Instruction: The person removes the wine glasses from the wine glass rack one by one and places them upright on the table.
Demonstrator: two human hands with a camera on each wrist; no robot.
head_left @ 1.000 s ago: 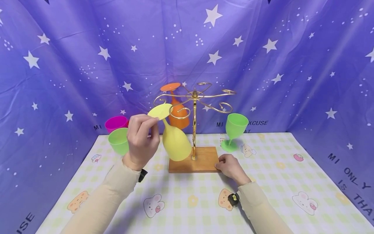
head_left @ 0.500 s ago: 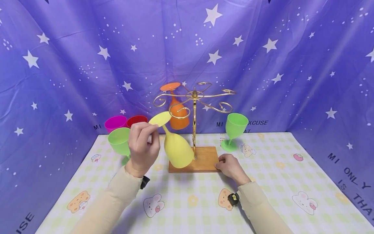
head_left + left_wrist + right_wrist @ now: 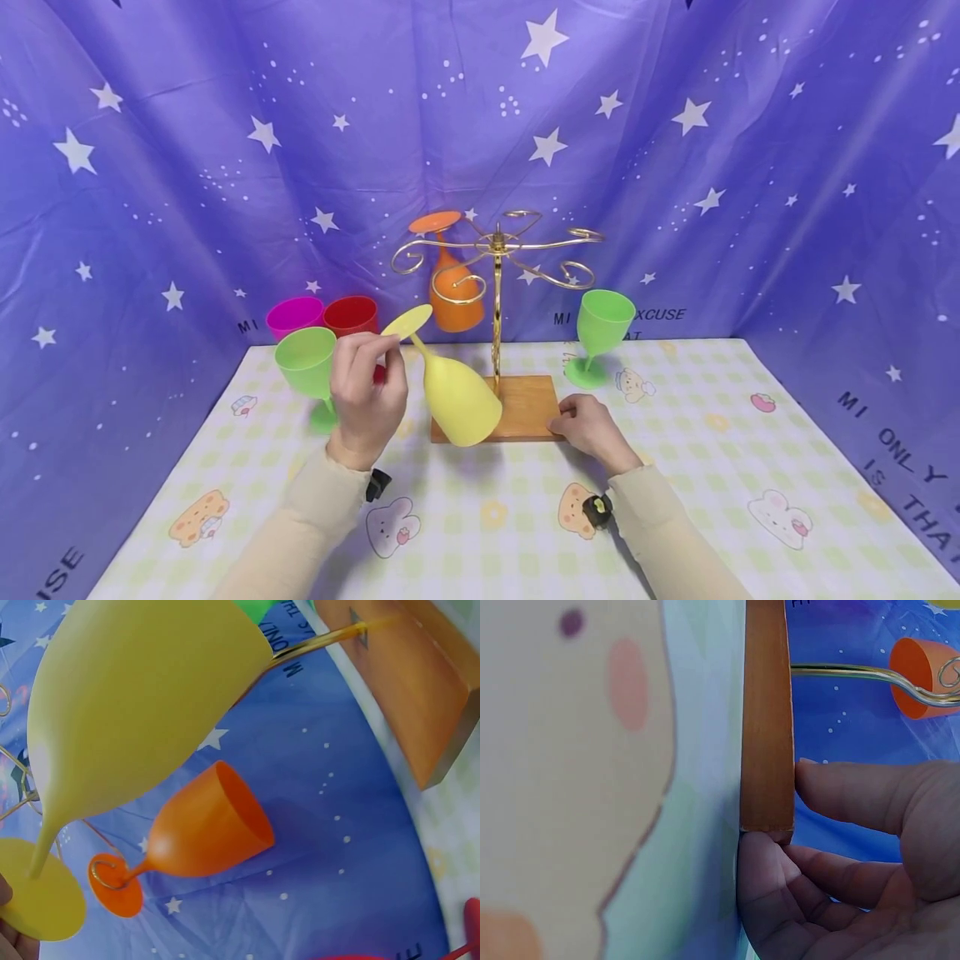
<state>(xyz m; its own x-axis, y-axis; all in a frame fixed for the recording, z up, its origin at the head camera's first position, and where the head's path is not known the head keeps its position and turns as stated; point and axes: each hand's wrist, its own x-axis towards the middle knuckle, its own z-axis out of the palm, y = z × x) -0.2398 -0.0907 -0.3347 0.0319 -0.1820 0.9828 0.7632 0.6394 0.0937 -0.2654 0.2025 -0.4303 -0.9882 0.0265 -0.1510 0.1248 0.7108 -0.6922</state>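
My left hand (image 3: 367,392) pinches a yellow goblet (image 3: 461,400) by the edge of its round foot. The goblet is tilted, with its bowl pointing down and right, in front of a gold wine glass rack (image 3: 497,325). In the left wrist view the yellow goblet (image 3: 142,697) fills the upper left. An orange goblet (image 3: 455,292) hangs upside down from a rear left hook of the rack. My right hand (image 3: 595,429) grips the right front corner of the rack's wooden base (image 3: 528,408); the right wrist view shows thumb and fingers around that base (image 3: 767,750).
Left of the rack stand a magenta goblet (image 3: 295,317), a red goblet (image 3: 351,314) and a green goblet (image 3: 306,362), all upright. Another green goblet (image 3: 604,321) stands upright to the right. Several curled hooks at the rack's top hold nothing. A checkered cloth (image 3: 675,508) covers the table.
My left hand has lowered the yellow goblet away from the front left hook, and its bowl has swung down and right. The right hand stays on the base.
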